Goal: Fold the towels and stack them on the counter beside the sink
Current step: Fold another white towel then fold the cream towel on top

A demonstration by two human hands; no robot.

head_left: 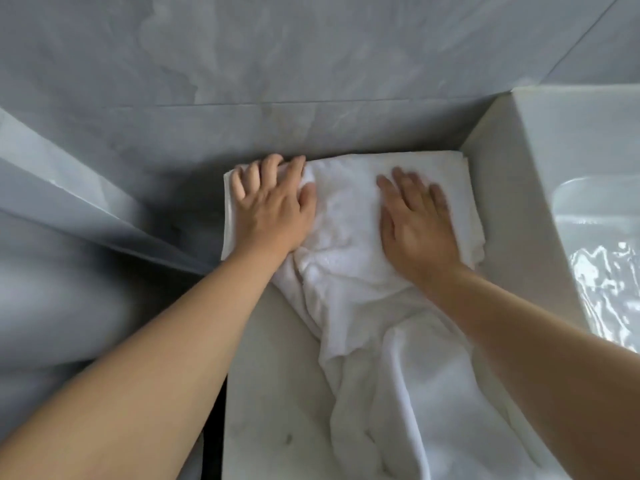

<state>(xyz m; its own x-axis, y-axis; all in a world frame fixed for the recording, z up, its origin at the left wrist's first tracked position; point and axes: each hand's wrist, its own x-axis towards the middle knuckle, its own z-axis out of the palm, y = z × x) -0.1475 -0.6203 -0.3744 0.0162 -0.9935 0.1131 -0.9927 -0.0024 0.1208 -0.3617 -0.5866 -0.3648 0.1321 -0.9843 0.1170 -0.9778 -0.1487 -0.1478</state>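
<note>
A white towel (349, 216) lies on the pale marble counter (270, 393), its far part folded flat against the wall and its near part trailing crumpled toward me (391, 375). My left hand (273, 206) lies on the towel's far left corner, fingers bent over the cloth at the edge. My right hand (415, 223) presses flat on the right side of the folded part, fingers straight. Layered edges of cloth (472, 220) show at the right of the folded part.
The white sink (588, 216) sits right of the counter, its basin shining. A grey marble wall (311, 81) runs behind. At the left a grey ledge (69, 188) slants down, and the counter's left edge drops into a dark gap (211, 438).
</note>
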